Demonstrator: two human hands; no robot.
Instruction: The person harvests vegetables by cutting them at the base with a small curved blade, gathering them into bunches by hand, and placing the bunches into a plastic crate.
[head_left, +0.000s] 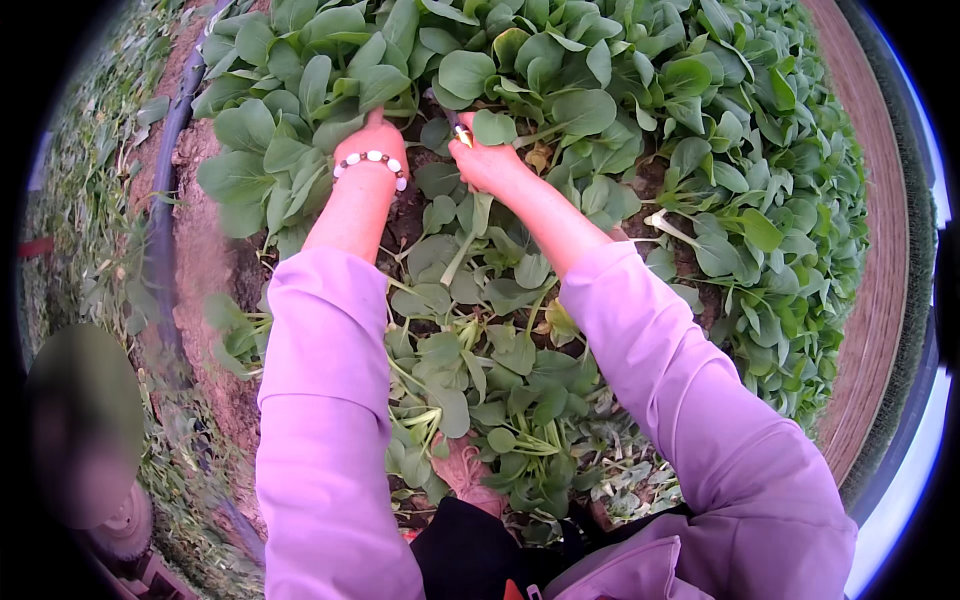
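Observation:
My left hand, with a beaded bracelet at the wrist, reaches in among the standing leafy greens; its fingers are hidden under leaves at a plant's base. Just to its right, my right hand is closed around the handle of a small tool, likely a knife, whose far end points up and left between the plants toward the left hand's plant. Below both hands, cut or loose leafy greens lie over the soil between my sleeved forearms.
A dark hose runs along bare soil at the left. Dense greens grow on the right, bordered by a brown strip. My shoe is among leaves at the bottom. Part of a wheel shows at lower left.

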